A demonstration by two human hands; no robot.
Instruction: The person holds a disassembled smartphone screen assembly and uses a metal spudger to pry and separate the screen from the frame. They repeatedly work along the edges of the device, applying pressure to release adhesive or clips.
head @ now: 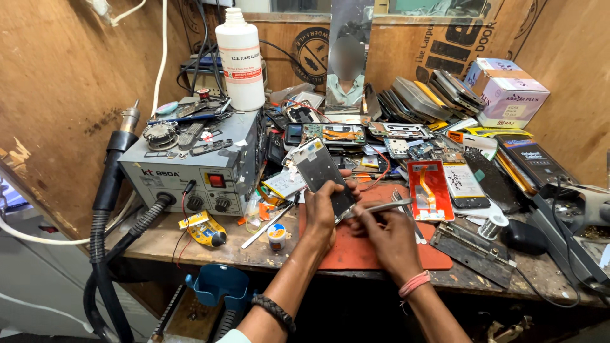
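1. White bottle [240,58] with a red-banded label stands atop the grey station.
2. Pale pink-and-white carton [508,93] sits at back right.
3. Dark flat box [532,160] with orange trim lies below it.
4. Small yellow packet [202,228] rests at the counter's front left.

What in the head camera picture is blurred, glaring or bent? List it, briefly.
Head view: a blurred patch hides the face in the upright mirror; the white bottle and phone frame in the left hand catch bright light; the wide lens bows the wooden walls at the edges; the space under the bench is dark; the right hand with its tweezers is sharp.
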